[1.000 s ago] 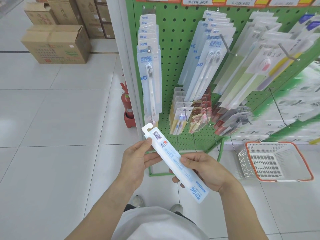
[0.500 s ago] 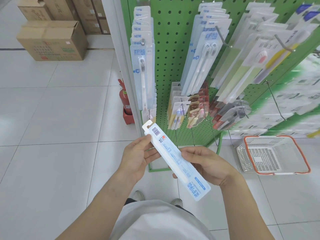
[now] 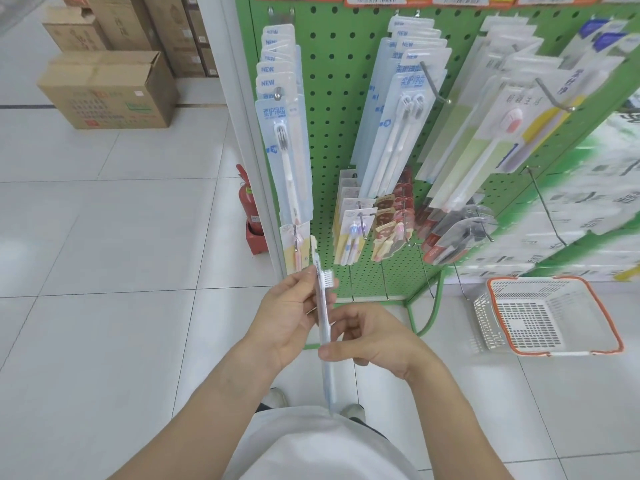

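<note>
Fingers (image 3: 300, 285) pinching toothbrush pack (image 3: 327, 379) edge-on, left hand (image 3: 287, 317) above right hand (image 3: 381, 341)

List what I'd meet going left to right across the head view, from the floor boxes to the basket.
box → extinguisher → left hand → toothbrush pack, held edge-on by both hands → right hand → basket
</note>
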### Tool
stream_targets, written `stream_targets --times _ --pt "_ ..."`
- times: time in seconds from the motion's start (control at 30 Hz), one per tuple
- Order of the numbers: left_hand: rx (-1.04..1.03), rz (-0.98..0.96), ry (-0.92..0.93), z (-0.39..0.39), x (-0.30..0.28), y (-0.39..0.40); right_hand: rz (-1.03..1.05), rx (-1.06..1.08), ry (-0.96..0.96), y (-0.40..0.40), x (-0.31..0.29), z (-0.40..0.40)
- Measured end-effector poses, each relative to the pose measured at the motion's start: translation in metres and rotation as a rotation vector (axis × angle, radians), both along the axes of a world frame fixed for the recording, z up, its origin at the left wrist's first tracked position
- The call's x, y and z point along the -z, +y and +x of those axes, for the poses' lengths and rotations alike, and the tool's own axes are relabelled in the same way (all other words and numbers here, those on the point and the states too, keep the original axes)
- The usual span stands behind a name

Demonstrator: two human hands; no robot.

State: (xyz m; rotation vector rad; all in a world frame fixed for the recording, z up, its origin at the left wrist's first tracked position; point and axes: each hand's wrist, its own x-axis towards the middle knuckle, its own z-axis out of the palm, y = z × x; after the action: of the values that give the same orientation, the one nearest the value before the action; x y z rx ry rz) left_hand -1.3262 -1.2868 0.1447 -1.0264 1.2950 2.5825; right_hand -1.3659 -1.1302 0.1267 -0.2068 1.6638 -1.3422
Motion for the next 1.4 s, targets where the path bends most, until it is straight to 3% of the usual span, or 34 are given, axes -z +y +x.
stream_targets --times 0.27,0.4,0.5,0.8,1.0,1.1,1.27,1.4 --pt "0.095 -0.327 0.197 0.007 -0.005 0.014 0.133 0.127 0.103 -0.007 -0.008 0.000" --pt "0.269 -0.647 0.290 0.006 -0.008 0.017 0.364 0.125 0.507 -0.013 -0.015 -0.002" --pt "0.239 -0.775 0.286 0.000 -0.011 0.016 0.317 0.180 0.609 -0.015 -0.015 -0.002" --pt "0.152 -0.611 0.311 -0.011 -0.038 -0.006 -0.049 0.320 0.613 -0.006 -0.037 -0.017" --pt "-0.169 -0.783 0.254 -0.016 -0.057 -0.018 -0.022 0.563 0.842 -0.025 -0.058 -0.033" --pt "-0.281 -0.929 0.252 -0.021 -0.066 -0.030 0.053 0.569 1.002 -0.047 -0.069 -0.048" --pt "-0.196 -1.039 0.336 -0.037 -0.084 -0.046 0.139 0.594 1.187 -0.087 -0.091 -0.078" --pt "-0.045 -1.052 0.396 -0.054 -0.099 -0.059 0.326 0.660 1.210 -0.112 -0.105 -0.100"
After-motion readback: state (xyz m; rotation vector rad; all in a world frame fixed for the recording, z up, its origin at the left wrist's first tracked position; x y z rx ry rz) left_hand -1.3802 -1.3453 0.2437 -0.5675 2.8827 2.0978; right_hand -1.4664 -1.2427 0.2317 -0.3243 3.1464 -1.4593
